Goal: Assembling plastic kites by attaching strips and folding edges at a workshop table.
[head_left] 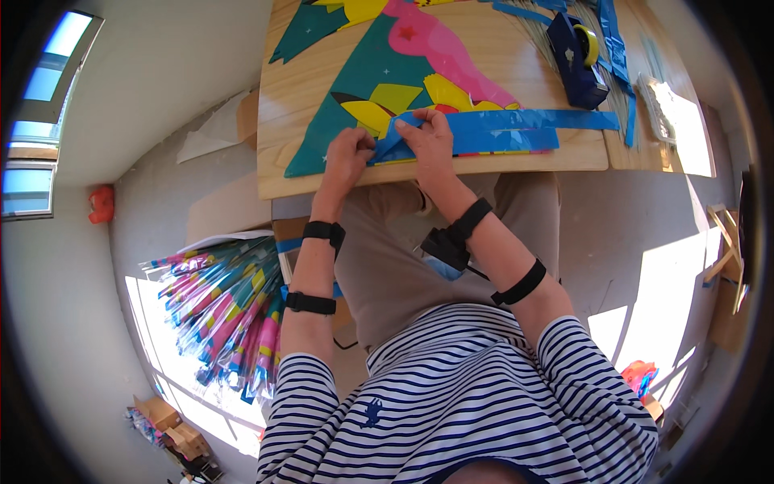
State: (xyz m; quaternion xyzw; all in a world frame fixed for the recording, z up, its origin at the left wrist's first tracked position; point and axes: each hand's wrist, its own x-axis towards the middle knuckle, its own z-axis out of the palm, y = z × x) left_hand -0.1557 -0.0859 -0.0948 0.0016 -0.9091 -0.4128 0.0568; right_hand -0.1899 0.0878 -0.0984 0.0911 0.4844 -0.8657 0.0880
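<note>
On the wooden table lies a large triangular printed sheet (343, 109), kite-like, in dark green, pink and yellow. A shiny blue plastic strip (504, 129) runs along its near edge, folded over itself at its left end. My right hand (431, 149) pinches the strip near that fold between thumb and fingers. Close by on the left, my left hand (348, 161) is closed at the strip's left end, beside the sheet's near edge. What its fingertips grip is partly hidden. Both forearms wear black straps.
A dark blue tape dispenser (576, 60) with a yellow roll stands at the table's back right, among thin rods and blue strips (614, 48). Another printed sheet (310, 32) lies at the far left. Several wrapped, rolled bundles (222, 310) are gathered left of my legs.
</note>
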